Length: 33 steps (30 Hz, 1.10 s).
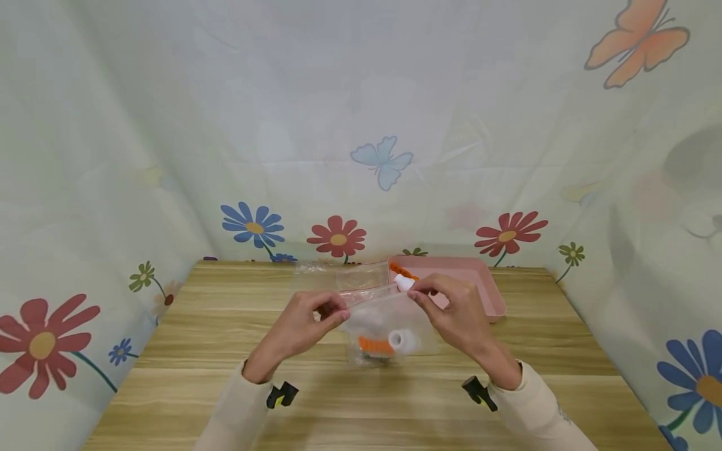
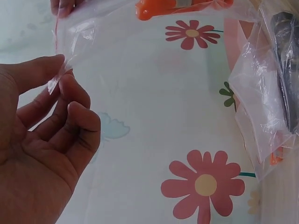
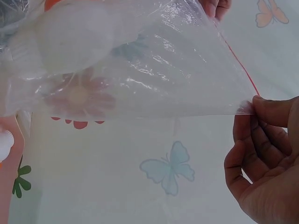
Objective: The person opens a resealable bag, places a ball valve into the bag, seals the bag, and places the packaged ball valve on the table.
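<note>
A clear zip bag (image 1: 366, 319) with a red line along its top hangs between my two hands. My left hand (image 1: 307, 322) pinches one upper corner between thumb and index finger. At the opposite corner, my right hand (image 1: 457, 310) pinches the bag the same way. Inside, low in the bag, are a white bottle (image 1: 403, 341) and an orange object (image 1: 375, 346). The right wrist view shows the bottle (image 3: 74, 37) blurred through the plastic. The orange object (image 2: 187, 7) is partly cut off in the left wrist view, so its kind is unclear.
Behind the bag, a pink tray (image 1: 492, 291) stands at the back of the wooden table (image 1: 197, 351). It holds another white bottle (image 1: 403, 282) and an orange piece (image 1: 402, 270). Another clear bag (image 1: 361, 275) lies left of the tray. Flower-printed cloth (image 1: 282, 125) surrounds the table.
</note>
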Available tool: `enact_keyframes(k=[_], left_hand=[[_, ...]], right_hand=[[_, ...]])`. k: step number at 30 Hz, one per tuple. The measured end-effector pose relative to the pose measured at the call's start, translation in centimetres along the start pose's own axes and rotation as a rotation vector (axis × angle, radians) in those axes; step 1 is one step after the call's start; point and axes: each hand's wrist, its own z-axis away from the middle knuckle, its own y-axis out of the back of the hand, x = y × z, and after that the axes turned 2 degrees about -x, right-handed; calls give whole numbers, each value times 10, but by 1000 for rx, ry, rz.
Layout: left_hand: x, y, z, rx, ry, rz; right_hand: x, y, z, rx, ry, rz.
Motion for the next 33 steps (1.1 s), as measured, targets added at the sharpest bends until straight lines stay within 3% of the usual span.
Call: enact_keyframes(k=[9, 18, 22, 28, 33], left_hand=[[-4, 5, 4, -21, -13, 5], [-4, 2, 4, 92, -135, -34], [-2, -1, 3, 124, -149, -40], [-1, -7, 0, 79, -111, -17], [1, -10, -2, 28, -116, -62]], right_hand=[[1, 3, 0, 18, 16, -30], [4, 2, 4, 24, 9, -17], [4, 2, 6, 45, 12, -23], [3, 2, 5, 42, 16, -18], [2, 3, 5, 40, 18, -11]])
